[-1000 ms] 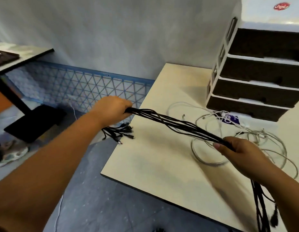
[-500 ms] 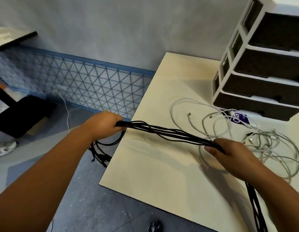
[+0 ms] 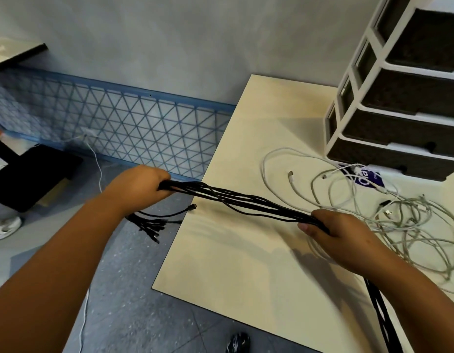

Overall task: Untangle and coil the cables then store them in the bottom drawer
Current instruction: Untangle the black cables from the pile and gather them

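Single head-worn view, looking forward and down

The wide-angle camera sits close above both forearms, facing the table [image 3: 246,263] corner and the floor [image 3: 134,301] beside it, with the drawer unit [image 3: 409,118] cropped at the right edge and the wall [image 3: 169,42] behind

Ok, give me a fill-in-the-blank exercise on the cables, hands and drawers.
1. Both hands grip the bundle of ___ cables.
2. The left hand holds its end out beyond the table's ___ edge.
3. The white cables lie loose on the ___.
4. All drawers of the drawer unit are ___.

Missing words: black; left; table; shut
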A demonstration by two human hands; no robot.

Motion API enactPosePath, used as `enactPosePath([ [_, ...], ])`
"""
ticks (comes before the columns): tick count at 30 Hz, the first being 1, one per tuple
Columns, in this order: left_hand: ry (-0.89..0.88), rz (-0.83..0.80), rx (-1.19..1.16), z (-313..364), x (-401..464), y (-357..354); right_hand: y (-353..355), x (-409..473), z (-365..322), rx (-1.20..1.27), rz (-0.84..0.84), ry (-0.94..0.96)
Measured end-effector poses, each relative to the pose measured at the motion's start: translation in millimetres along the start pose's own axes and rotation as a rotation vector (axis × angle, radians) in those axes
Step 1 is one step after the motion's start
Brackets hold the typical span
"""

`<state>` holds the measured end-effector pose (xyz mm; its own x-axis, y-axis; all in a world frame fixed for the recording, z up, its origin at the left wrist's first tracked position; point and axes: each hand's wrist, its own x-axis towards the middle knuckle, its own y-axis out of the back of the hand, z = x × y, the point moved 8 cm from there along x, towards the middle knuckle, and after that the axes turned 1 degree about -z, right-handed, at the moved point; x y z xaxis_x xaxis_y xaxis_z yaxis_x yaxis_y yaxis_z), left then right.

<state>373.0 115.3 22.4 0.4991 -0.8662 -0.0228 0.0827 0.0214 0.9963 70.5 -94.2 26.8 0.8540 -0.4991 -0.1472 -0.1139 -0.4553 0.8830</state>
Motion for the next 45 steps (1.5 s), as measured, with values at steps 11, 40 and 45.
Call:
enactPosePath([
  [11,0.047,-0.173,-0.105,6.8,-14.9,-72.2,-3.2,-0.3,3.5,-0.024,-0.039,-0.031],
  [40,-0.195,0.007,-0.149,95.1,-15.1,-37.9,55.4,-25.2,70.4,0.135,-0.053,-0.241],
  [45,-0.412,0.172,-0.204,220.9,-14.9,4.8,56.9,-32.1,68.9,0.112,-0.076,-0.254],
])
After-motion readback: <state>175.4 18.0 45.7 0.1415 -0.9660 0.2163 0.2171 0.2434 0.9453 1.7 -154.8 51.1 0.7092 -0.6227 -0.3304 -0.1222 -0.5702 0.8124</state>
